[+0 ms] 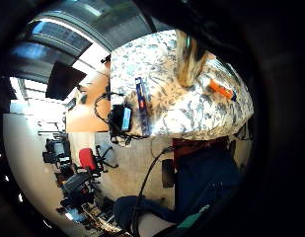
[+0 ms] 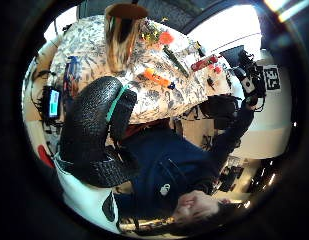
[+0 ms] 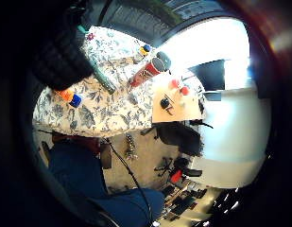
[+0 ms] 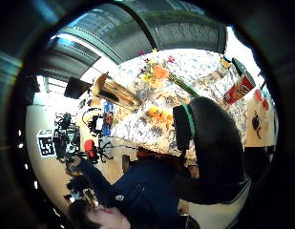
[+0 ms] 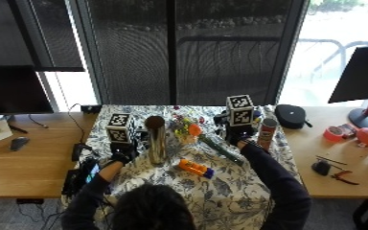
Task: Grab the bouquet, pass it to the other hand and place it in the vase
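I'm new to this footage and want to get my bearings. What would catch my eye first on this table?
A tall metallic vase stands upright on the flowered tablecloth, near the left hand. Beside it lies the bouquet, blooms toward the vase, its stem end by the right hand. In front lies an orange bottle.

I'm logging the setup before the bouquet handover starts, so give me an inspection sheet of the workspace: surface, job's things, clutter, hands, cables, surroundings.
Surface: table under a floral-print cloth, wooden desks either side.
Job's things: bouquet lying on the cloth, not held; tall metallic vase upright to its left, apart from it.
Clutter: orange bottle lying in front; red can upright at the right; blue strip near the left edge.
Hands: left hand beside the vase, right hand by the stems; whether the fingers are open or shut cannot be told.
Cables: black cable on the left desk.
Surroundings: blinds, monitors, tools on the right desk.
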A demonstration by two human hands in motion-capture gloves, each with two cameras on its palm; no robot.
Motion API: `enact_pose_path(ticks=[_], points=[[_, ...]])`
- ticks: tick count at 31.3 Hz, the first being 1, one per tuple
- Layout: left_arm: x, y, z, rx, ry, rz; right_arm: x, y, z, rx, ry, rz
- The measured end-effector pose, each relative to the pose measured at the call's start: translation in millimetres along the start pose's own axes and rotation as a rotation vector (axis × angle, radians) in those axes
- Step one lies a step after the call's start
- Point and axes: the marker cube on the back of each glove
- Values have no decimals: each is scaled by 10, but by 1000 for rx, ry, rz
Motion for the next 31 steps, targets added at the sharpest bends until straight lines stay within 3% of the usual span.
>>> enact_pose_path(ticks=[8,13,19,31], points=[[201,-56,0,-17,-43,8,211,193,103,8,-35,9],[296,-146,-90,32,-62,26,285,111,180,14,-57,23],[372,-60,-86,5,-51,27,225,123,134,-11,-87,1],[553,-86,-32,11,-29,66,480,-379,229,-85,-199,109]])
